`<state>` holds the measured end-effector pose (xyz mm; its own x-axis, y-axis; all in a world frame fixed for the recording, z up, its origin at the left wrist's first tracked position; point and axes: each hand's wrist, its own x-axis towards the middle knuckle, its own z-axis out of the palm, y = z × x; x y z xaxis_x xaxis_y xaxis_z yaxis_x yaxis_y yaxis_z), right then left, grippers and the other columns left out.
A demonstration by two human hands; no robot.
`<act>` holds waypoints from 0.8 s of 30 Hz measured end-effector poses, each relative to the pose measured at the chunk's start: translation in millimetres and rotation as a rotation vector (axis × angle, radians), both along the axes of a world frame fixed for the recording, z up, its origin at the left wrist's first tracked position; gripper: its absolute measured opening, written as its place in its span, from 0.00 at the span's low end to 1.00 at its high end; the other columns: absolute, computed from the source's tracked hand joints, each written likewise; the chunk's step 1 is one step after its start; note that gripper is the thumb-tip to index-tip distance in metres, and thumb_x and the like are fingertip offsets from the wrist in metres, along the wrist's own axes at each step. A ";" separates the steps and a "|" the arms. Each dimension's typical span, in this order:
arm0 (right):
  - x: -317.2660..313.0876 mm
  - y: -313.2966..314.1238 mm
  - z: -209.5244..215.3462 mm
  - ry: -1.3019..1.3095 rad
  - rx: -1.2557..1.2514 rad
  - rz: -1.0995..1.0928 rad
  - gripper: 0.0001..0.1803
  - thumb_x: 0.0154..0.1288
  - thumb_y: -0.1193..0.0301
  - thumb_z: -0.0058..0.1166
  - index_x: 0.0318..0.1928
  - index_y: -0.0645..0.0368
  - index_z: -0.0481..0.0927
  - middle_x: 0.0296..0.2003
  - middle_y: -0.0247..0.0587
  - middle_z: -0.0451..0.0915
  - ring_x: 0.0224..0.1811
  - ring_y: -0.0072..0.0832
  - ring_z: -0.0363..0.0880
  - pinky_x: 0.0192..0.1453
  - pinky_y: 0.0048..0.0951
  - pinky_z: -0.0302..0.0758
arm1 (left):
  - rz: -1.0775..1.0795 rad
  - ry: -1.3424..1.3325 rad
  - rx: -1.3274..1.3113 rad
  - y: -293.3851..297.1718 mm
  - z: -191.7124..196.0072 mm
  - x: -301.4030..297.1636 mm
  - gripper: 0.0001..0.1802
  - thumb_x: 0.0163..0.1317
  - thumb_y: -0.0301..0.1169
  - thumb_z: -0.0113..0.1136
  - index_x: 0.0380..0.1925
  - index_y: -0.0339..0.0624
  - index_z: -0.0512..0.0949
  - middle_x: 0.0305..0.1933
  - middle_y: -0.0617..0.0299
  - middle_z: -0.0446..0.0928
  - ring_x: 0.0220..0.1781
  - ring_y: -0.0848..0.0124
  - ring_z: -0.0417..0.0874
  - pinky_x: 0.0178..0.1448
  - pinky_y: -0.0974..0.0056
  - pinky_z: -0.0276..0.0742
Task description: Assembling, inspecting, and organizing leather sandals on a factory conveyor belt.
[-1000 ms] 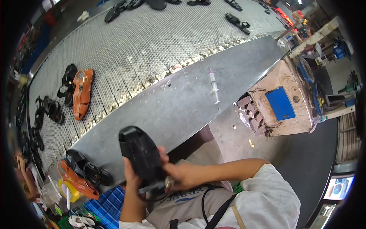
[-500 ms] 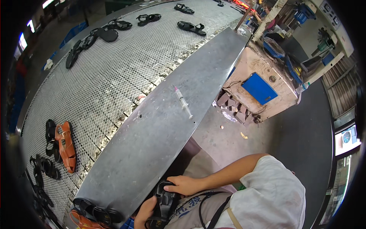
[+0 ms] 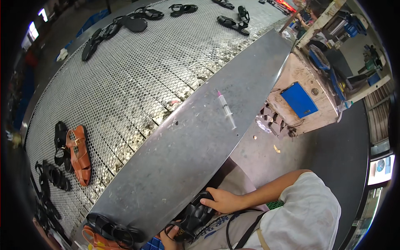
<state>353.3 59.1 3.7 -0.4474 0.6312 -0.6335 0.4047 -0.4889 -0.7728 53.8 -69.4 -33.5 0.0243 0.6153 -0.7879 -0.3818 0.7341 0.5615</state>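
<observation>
A black strappy sandal [image 3: 196, 215] lies tilted over my lap, close to the metal table's near edge. My right hand [image 3: 226, 201] grips its upper end, thumb across the straps. Around the strap at the lower end closes my left hand [image 3: 171, 238], partly cut off by the frame's bottom. On the grey metal tabletop [image 3: 166, 162] rests a syringe [image 3: 227, 110] with a pink tip. Beside my left hand, at the table's lower left end, are another black sandal [image 3: 114, 230] and an orange sandal [image 3: 98, 238].
Beyond the tabletop runs a perforated conveyor [image 3: 137, 79] with black sandals [image 3: 181, 9] along its far side. A brown-orange sandal [image 3: 80, 156] sits among black ones at left. To the right stands a pale, stained cabinet [image 3: 306, 100] with a blue panel; rubble lies beside it.
The view has shifted, so the table and cabinet sit further right. My left hand has slid down to the sandal's lower strap, and the sandal has turned. Another sandal appears at the far end.
</observation>
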 end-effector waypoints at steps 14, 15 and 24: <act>55.3 70.7 47.7 -0.416 1.061 0.049 0.20 0.76 0.56 0.64 0.50 0.60 0.79 0.30 0.50 0.85 0.33 0.52 0.86 0.37 0.49 0.80 | -0.396 1.159 0.839 82.9 181.5 -63.8 0.25 0.56 0.18 0.69 0.57 0.35 0.85 0.57 0.49 0.86 0.59 0.52 0.86 0.70 0.54 0.77; 63.4 87.5 37.3 -0.477 1.135 0.022 0.16 0.75 0.60 0.66 0.48 0.60 0.80 0.31 0.48 0.85 0.32 0.51 0.86 0.35 0.48 0.79 | -0.404 1.349 0.957 109.0 187.5 -67.0 0.25 0.57 0.18 0.69 0.57 0.35 0.85 0.58 0.49 0.85 0.60 0.49 0.84 0.69 0.52 0.77; 90.7 139.6 12.7 -0.510 1.435 -0.003 0.11 0.67 0.68 0.65 0.35 0.56 0.75 0.27 0.43 0.77 0.30 0.46 0.81 0.32 0.47 0.78 | -1.263 1.552 0.706 312.5 168.1 -65.7 0.21 0.68 0.44 0.71 0.53 0.41 0.87 0.54 0.49 0.88 0.65 0.48 0.83 0.71 0.46 0.73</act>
